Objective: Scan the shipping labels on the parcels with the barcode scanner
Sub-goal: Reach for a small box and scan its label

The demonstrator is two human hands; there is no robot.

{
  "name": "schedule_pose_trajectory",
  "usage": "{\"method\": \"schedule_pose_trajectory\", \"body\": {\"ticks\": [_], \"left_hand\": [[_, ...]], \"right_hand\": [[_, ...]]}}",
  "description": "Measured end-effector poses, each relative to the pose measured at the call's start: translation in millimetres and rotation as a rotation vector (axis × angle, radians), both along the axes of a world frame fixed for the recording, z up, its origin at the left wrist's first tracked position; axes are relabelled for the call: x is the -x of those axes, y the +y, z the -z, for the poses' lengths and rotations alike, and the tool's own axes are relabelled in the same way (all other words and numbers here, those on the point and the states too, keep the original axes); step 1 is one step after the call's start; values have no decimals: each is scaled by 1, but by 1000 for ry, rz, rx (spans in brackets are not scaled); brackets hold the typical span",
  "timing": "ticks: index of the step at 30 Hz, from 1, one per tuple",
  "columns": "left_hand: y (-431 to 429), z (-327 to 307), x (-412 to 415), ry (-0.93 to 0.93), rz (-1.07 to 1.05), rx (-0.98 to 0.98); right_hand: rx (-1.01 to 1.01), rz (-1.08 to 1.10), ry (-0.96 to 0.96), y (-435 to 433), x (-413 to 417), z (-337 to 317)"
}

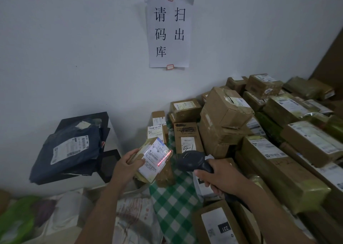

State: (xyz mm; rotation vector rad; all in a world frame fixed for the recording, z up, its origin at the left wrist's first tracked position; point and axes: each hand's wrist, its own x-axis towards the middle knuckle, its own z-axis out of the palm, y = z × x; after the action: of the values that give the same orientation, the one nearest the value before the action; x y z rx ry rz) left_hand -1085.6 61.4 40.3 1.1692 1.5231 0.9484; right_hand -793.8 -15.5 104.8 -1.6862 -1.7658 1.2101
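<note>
Boxes crowd right of scanner; dark mailers left of held parcel.

Single wide-angle head view, forward and downward, close above the parcels, wall behind

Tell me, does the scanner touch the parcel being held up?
Apart. The head view shows a plain gap between the scanner and the parcel; only the red beam reaches the label.

Small taped cardboard parcel: tilted in the left hand, white shipping label facing up, red scan line across its barcode. Dark grey barcode scanner: gripped in the right hand, just right, aimed at the label.
</note>
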Motion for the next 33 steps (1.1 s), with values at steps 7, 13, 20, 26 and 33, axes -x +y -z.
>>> {"method": "schedule_pose_trajectory", "body": {"ticks": [7,13,20,26,33], "left_hand": [[5,4,-8,-3,25,-2],[9,7,-21,0,50,-2],[21,11,-71,1,48,14],[52,31,-135,-3,87,75],[92,67,-194,-17,-44,115]], "right_hand": [[-3,5,42,-1,-5,2],[13,52,91,1,-13,3],[0,322,242,11,-39,-5],[1,479,414,31,-66,-4],[56,507,414,51,-86,12]]}}
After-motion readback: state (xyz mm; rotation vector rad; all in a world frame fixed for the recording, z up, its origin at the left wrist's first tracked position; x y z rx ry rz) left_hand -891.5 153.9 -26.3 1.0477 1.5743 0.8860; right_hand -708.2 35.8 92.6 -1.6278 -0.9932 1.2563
